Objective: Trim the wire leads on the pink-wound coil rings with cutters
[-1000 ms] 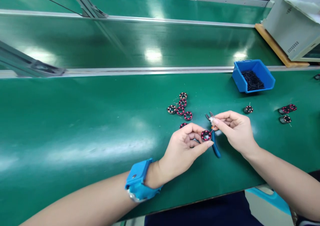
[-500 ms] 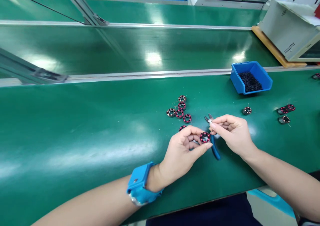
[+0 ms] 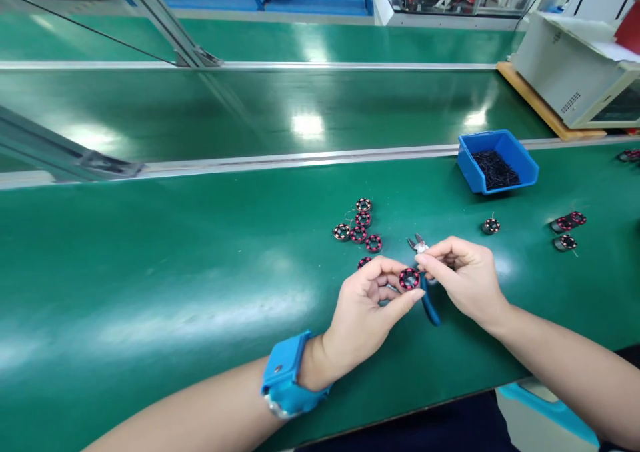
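Closing in, our right hand (image 3: 467, 282) brings its fingertips slightly nearer the red-and-black wound ring (image 3: 409, 288) than a second ago; thumb and forefinger pinch together, on what we can't tell. Right of centre, lower half, our left hand (image 3: 367, 312) grips that ring by the rim, thumb extended, forearm (image 3: 200, 402) slanting up from lower left.
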`<action>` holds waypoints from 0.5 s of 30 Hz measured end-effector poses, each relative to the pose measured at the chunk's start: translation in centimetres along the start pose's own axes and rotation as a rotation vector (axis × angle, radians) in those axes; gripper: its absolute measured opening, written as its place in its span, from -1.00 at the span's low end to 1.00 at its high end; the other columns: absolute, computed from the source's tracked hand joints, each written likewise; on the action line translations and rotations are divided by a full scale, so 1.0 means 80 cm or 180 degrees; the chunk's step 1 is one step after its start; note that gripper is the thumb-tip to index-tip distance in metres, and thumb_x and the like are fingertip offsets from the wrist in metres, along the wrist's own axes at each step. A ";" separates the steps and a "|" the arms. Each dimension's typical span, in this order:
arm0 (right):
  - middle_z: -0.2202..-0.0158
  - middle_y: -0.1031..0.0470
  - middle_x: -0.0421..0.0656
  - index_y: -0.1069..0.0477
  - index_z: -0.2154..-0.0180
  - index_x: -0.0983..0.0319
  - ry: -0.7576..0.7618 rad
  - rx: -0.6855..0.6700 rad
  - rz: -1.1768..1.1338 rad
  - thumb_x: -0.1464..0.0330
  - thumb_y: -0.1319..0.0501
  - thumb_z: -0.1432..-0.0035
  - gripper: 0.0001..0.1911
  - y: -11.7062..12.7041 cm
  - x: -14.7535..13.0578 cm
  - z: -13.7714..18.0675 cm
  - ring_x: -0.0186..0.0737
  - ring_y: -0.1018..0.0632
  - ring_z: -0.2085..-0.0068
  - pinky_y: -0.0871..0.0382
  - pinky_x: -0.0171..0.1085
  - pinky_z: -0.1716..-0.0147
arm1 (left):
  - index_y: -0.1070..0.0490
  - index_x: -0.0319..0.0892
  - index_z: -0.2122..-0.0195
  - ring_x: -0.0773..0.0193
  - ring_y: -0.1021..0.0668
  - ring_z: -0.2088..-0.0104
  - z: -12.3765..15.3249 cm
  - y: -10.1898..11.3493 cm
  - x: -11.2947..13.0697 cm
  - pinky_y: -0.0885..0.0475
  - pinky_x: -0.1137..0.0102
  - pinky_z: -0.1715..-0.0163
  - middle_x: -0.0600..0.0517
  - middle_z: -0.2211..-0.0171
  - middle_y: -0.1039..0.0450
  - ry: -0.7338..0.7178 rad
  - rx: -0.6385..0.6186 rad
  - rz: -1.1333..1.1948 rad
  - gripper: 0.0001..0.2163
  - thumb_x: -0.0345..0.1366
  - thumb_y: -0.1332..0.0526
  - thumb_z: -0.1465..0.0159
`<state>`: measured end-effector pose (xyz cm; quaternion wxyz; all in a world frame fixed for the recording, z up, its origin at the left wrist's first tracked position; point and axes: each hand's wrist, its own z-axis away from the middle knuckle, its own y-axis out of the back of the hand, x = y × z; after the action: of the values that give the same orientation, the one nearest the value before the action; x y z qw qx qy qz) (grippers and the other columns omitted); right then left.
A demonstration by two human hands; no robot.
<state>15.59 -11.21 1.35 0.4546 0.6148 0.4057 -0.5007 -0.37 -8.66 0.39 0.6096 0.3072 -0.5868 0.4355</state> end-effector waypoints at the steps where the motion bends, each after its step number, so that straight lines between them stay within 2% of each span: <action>1: 0.57 -0.50 -0.22 -0.46 0.49 0.22 0.0006 0.0037 0.0030 0.27 -0.33 -0.06 -0.82 0.000 0.000 0.000 -0.34 -0.48 0.55 -0.38 -0.33 0.53 | -0.40 -0.23 0.28 0.38 -0.50 0.39 0.000 -0.001 0.000 -0.47 0.53 0.40 0.06 0.40 -0.43 -0.0005 0.0026 -0.0016 -0.74 -0.38 -0.41 -0.03; 5: 0.63 -0.40 -0.26 -0.34 0.59 0.21 0.0050 0.0187 0.0101 0.28 -0.35 -0.03 -0.73 -0.005 0.000 0.000 -0.37 -0.38 0.60 -0.27 -0.35 0.58 | -0.40 -0.23 0.28 0.36 -0.50 0.38 -0.001 -0.004 0.000 -0.48 0.51 0.40 0.06 0.40 -0.43 -0.0006 0.0064 -0.0058 -0.73 -0.38 -0.41 -0.01; 9: 0.62 -0.41 -0.25 -0.34 0.60 0.21 0.0129 0.0161 0.0040 0.24 -0.35 -0.02 -0.69 -0.009 0.000 -0.002 -0.35 -0.39 0.56 -0.31 -0.33 0.55 | -0.40 -0.24 0.29 0.36 -0.49 0.39 0.000 -0.005 0.001 -0.48 0.51 0.42 0.06 0.41 -0.42 -0.0031 0.0051 -0.0074 -0.74 -0.38 -0.41 -0.02; 11: 0.56 -0.46 -0.21 -0.41 0.56 0.21 0.0137 -0.0002 -0.0025 0.18 -0.31 -0.09 -0.70 -0.005 0.000 -0.003 -0.33 -0.43 0.53 -0.35 -0.32 0.51 | -0.41 -0.24 0.30 0.36 -0.49 0.40 0.000 -0.005 0.002 -0.48 0.52 0.43 0.06 0.42 -0.42 -0.0014 0.0056 -0.0057 -0.74 -0.37 -0.41 -0.01; 15: 0.39 -0.56 -0.12 -0.52 0.31 0.24 -0.0017 -0.0362 -0.0217 0.12 -0.11 -0.27 -0.63 0.015 -0.003 -0.008 -0.32 -0.49 0.47 -0.42 -0.29 0.43 | -0.40 -0.24 0.30 0.35 -0.52 0.40 0.000 -0.005 0.004 -0.49 0.51 0.42 0.05 0.43 -0.45 0.0071 0.0061 0.0034 -0.73 -0.38 -0.42 0.00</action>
<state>16.84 -10.87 1.80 0.4726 0.5725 0.4530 -0.4937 -0.03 -8.80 0.79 0.6109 0.3050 -0.5774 0.4477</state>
